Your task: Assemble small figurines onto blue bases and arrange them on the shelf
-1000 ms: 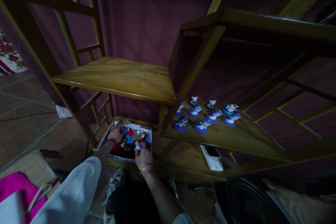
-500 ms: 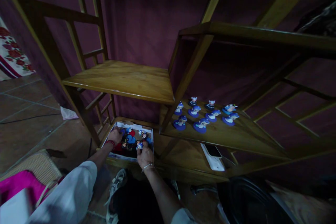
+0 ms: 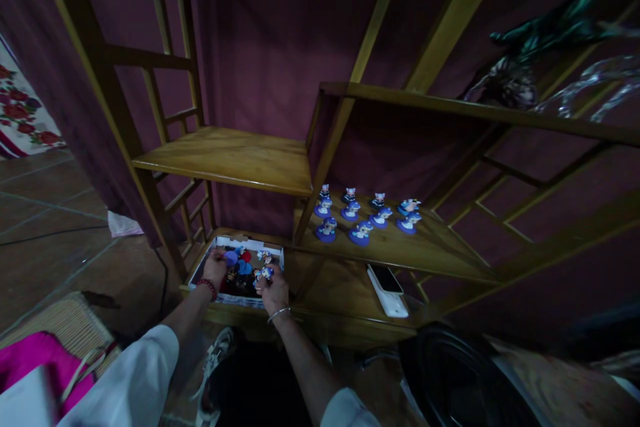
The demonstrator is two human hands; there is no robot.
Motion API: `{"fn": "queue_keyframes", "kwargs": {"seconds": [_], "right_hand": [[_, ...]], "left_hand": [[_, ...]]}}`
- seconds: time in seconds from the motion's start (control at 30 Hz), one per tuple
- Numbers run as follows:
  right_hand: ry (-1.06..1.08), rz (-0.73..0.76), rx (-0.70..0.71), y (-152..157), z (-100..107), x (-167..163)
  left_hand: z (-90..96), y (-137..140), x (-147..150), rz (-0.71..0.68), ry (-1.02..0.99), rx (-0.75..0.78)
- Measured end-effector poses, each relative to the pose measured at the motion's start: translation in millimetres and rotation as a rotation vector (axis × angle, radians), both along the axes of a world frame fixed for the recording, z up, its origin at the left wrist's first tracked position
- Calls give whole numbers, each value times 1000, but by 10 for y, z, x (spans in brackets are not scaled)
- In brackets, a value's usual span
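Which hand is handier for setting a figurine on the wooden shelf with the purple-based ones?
Probably the right hand: it's nearer that brown wooden shelf and appears to grip a small white-and-blue figurine. The left hand is farther away, over the shallow white box's left side.

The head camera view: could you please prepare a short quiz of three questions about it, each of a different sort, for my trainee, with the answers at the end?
1. Multiple choice. In the picture, where do the purple-based figurines stand relative to the open box?
A) To the left
B) To the right
C) Inside it

2. True or false? The person's left wrist is bare.

3. Fill in the gap. The right hand holds a small ____.

Key
1. B, on a wooden shelf.
2. False; the left hand wears a red bracelet at its wrist.
3. Figurine.
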State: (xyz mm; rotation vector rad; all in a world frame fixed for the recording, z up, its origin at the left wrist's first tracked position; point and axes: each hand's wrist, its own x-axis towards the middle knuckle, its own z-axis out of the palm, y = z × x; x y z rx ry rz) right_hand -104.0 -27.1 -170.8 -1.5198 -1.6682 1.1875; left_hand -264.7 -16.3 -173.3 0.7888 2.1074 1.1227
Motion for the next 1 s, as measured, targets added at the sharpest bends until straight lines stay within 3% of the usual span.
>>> {"fn": "queue_keyframes", "kwargs": {"seconds": [0.23, 0.43, 0.8, 1.0], "right_hand": [[187, -87, -23, -54, 61, 16], [329, -122, 12, -84, 30, -6], [287, -141, 32, -170, 175, 19], [109, -108, 184, -168, 193, 82]], "left_hand": [[218, -234, 219, 79, -672, 229], [310, -350, 315, 148, -1040, 361], [307, -520, 354, 125, -1311, 432], [263, -577, 452, 101, -1356, 480]]}}
